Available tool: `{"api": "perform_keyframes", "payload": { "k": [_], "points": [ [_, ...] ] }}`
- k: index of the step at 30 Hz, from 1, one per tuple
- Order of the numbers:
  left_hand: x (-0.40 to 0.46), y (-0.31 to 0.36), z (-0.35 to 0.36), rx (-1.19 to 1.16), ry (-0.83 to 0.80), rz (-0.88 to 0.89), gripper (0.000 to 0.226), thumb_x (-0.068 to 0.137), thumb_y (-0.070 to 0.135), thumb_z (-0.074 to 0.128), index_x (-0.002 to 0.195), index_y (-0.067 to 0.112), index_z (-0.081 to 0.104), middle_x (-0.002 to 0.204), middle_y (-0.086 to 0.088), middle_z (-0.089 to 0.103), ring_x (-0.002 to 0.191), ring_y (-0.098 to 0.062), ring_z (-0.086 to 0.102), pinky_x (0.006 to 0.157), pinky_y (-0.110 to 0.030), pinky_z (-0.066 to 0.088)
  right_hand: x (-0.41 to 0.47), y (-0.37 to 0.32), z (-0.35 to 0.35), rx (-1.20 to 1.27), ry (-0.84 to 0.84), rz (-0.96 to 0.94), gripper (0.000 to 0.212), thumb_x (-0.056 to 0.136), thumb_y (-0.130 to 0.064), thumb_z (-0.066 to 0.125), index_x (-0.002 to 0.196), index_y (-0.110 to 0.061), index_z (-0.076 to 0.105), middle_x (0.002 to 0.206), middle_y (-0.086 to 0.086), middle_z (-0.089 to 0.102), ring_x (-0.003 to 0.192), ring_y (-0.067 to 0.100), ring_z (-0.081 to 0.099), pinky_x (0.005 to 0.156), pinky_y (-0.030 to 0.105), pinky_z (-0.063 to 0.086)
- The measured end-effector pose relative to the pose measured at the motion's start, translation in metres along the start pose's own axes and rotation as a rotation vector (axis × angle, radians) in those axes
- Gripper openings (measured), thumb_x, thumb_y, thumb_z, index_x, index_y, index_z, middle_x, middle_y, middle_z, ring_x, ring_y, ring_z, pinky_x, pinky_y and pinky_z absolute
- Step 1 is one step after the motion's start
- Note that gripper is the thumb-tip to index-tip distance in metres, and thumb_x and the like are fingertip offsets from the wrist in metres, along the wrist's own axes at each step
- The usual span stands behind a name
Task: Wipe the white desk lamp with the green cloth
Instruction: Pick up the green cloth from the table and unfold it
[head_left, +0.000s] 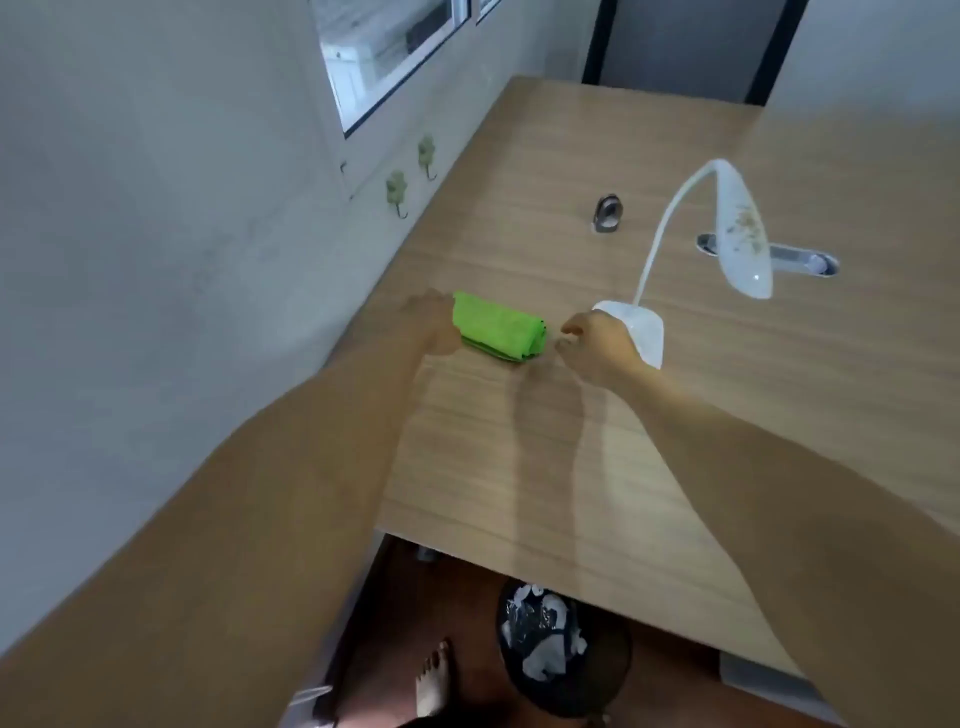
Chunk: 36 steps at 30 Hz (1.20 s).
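Note:
A folded green cloth (498, 327) lies on the wooden desk (571, 441) near its left edge. My left hand (434, 325) touches the cloth's left end; whether it grips the cloth is hidden. My right hand (597, 348) hovers just right of the cloth, fingers loosely curled and holding nothing, and partly covers the base of the white desk lamp (644, 332). The lamp's thin curved neck rises to a long white head (740, 234) with a faint floral print.
A small metal ring-shaped object (607, 213) stands behind the cloth. A cable slot (789, 257) is cut into the desk beneath the lamp head. The wall with two hooks (397, 192) runs along the left. A bin (556, 654) sits under the desk's near edge.

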<state>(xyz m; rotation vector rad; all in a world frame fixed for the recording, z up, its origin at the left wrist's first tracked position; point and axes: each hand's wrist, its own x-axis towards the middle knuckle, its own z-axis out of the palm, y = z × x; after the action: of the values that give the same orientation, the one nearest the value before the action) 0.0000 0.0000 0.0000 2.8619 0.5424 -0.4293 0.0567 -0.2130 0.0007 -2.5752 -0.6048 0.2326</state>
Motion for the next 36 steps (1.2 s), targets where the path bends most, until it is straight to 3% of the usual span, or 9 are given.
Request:
{"api": "perform_keyframes", "payload": {
  "k": [1,6,13,18,21,25,29,32,36],
  "points": [
    [0.001,-0.005,-0.003,-0.007,0.01,0.0,0.061,0.09,0.029,0.047,0.146,0.011,0.032,0.149,-0.016,0.036,0.135,-0.035,0.039,0.11,-0.04,0.037,0.007,-0.004,0.005,0.026,-0.014,0.011,0.018,0.077,-0.025,0.057,0.075,-0.012,0.069,0.089,0.018,0.066,0.086,0.032,0.061,0.073,0.03,0.048],
    [0.016,-0.017,-0.008,0.034,0.162,0.111,0.06,0.093,0.027,0.048,0.148,0.011,0.03,0.152,-0.015,0.035,0.137,-0.032,0.036,0.108,-0.035,0.033,0.035,-0.022,0.022,-0.011,-0.144,0.065,0.038,0.084,-0.021,0.065,0.117,-0.003,0.063,0.123,0.019,0.064,0.114,0.034,0.058,0.096,0.034,0.046],
    [0.052,-0.007,0.001,0.059,0.017,0.172,0.076,0.082,0.009,0.058,0.15,0.014,0.025,0.156,-0.012,0.029,0.14,-0.032,0.031,0.115,-0.036,0.031,0.069,-0.017,0.044,-0.082,-0.288,0.097,0.076,0.081,-0.018,0.068,0.146,-0.013,0.03,0.146,0.015,0.042,0.135,0.032,0.037,0.111,0.033,0.034],
    [0.061,-0.001,0.007,0.194,-0.059,0.171,0.077,0.08,0.015,0.06,0.149,0.02,0.027,0.149,-0.011,0.038,0.133,-0.032,0.037,0.11,-0.039,0.036,0.074,-0.02,0.046,-0.173,-0.272,0.088,0.068,0.079,-0.017,0.066,0.14,-0.014,0.038,0.138,0.015,0.041,0.127,0.036,0.035,0.102,0.039,0.039],
    [0.054,-0.001,0.005,0.15,-0.029,0.122,0.068,0.077,0.013,0.058,0.142,0.02,0.04,0.138,-0.011,0.038,0.128,-0.034,0.033,0.101,-0.042,0.044,0.069,-0.021,0.046,-0.169,-0.229,0.074,0.042,0.077,-0.014,0.063,0.118,-0.01,0.058,0.123,0.017,0.05,0.115,0.037,0.045,0.092,0.036,0.045],
    [0.037,0.0,-0.008,0.059,0.011,0.08,0.048,0.077,0.013,0.058,0.125,0.017,0.054,0.13,-0.012,0.042,0.126,-0.033,0.037,0.096,-0.039,0.045,0.054,-0.021,0.038,0.06,-0.172,0.096,0.01,0.073,-0.003,0.061,0.082,0.001,0.065,0.08,0.013,0.057,0.077,0.026,0.054,0.059,0.027,0.039],
    [0.019,0.001,-0.022,-0.07,-0.059,0.098,0.034,0.073,0.014,0.063,0.106,0.004,0.066,0.11,-0.016,0.066,0.102,-0.031,0.061,0.074,-0.028,0.048,0.032,-0.015,0.023,0.502,-0.163,0.203,0.012,0.08,-0.001,0.059,0.072,-0.01,0.058,0.066,0.004,0.052,0.062,0.016,0.049,0.047,0.021,0.038],
    [0.003,0.007,-0.025,-0.181,-0.139,0.124,0.043,0.064,0.023,0.066,0.099,0.0,0.07,0.085,-0.011,0.064,0.072,-0.018,0.061,0.053,-0.019,0.041,0.016,-0.007,0.01,0.763,-0.113,0.327,0.017,0.085,-0.001,0.057,0.097,-0.009,0.064,0.079,0.005,0.058,0.071,0.017,0.054,0.051,0.019,0.044],
    [-0.013,0.023,-0.018,-0.475,-0.248,0.091,0.006,0.083,0.004,0.063,0.079,0.008,0.065,0.062,-0.003,0.06,0.031,0.006,0.051,0.037,-0.008,0.041,-0.003,0.008,0.002,1.01,-0.065,0.547,0.032,0.077,-0.016,0.062,0.109,-0.021,0.059,0.101,0.007,0.063,0.083,0.023,0.06,0.061,0.029,0.054]
  ]
}}
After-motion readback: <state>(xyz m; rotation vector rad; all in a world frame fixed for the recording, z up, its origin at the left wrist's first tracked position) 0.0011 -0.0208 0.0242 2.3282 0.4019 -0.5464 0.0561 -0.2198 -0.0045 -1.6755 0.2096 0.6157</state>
